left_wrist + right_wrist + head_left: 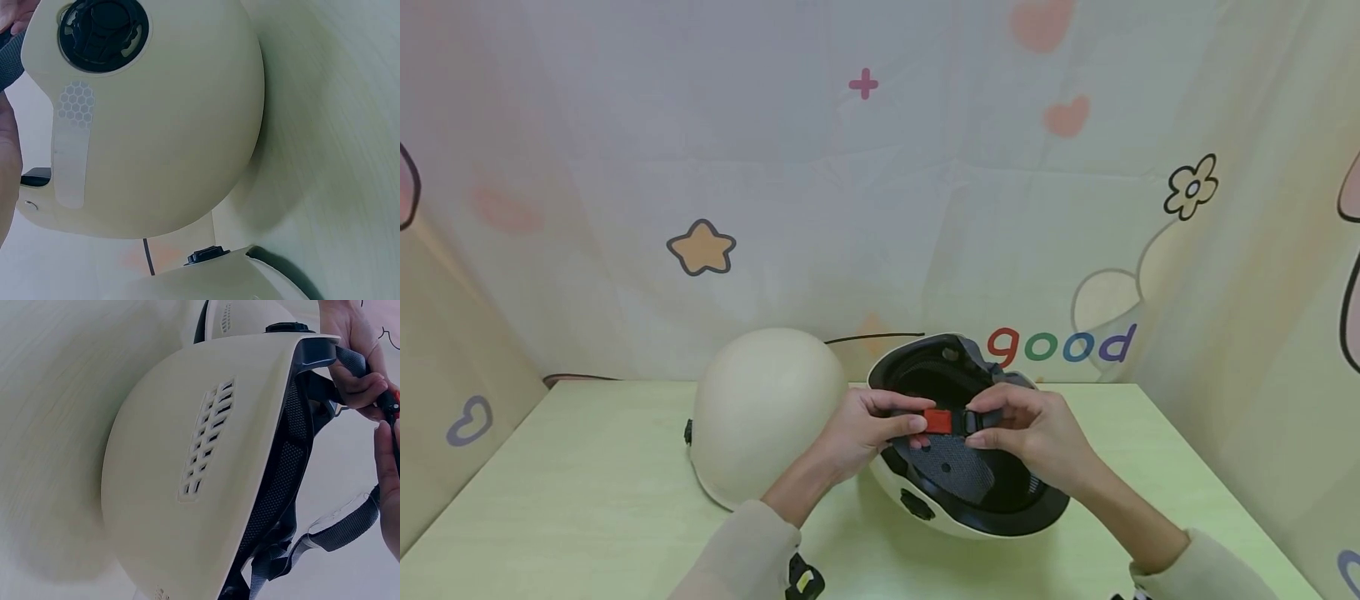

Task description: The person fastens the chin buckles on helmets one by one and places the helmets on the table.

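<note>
The left hand [867,429] pinches the red end of a red-and-black chin-strap buckle [937,421] between thumb and fingers; the right hand [1037,435] pinches its black end the same way. The buckle is above the opening of an upturned cream helmet [951,479], near the table's [587,467] far edge. Another cream helmet [767,408], dome up, sits just beside it, toward the left edge.

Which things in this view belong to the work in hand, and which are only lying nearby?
In the work:
- upturned helmet
- its strap
- red-and-black buckle
- left hand
- right hand

Only nearby:
- other helmet, dome up
- printed curtain behind
</note>
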A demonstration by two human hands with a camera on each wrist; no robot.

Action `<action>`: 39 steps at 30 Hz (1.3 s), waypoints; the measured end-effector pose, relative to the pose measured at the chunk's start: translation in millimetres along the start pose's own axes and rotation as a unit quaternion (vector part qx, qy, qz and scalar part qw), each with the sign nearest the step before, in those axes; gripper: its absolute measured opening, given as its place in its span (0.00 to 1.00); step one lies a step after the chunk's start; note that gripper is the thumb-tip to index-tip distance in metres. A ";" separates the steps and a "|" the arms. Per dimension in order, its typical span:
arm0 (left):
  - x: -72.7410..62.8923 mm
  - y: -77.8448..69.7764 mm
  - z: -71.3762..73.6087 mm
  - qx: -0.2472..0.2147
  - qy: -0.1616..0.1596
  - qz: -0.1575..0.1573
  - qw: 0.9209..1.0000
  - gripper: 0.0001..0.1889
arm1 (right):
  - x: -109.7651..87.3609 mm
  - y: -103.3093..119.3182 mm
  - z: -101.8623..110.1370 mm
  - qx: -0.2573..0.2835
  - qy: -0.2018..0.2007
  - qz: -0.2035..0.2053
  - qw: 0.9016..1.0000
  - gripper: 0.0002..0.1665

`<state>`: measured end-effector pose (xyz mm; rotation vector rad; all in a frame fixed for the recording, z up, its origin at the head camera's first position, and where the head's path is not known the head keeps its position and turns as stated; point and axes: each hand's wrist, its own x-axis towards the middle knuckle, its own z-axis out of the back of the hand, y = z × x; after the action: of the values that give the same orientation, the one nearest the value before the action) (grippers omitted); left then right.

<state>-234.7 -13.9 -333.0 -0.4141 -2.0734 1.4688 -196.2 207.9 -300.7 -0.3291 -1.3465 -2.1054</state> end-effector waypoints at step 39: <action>1.7 -2.4 -4.2 0.116 0.027 -0.017 0.993 0.16 | 1.5 -1.1 -5.4 -0.008 0.035 -0.006 0.999 0.16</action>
<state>-233.3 -10.6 -329.3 -0.3218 -1.8325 1.6361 -197.4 203.0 -303.2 -0.2529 -1.2950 -2.1192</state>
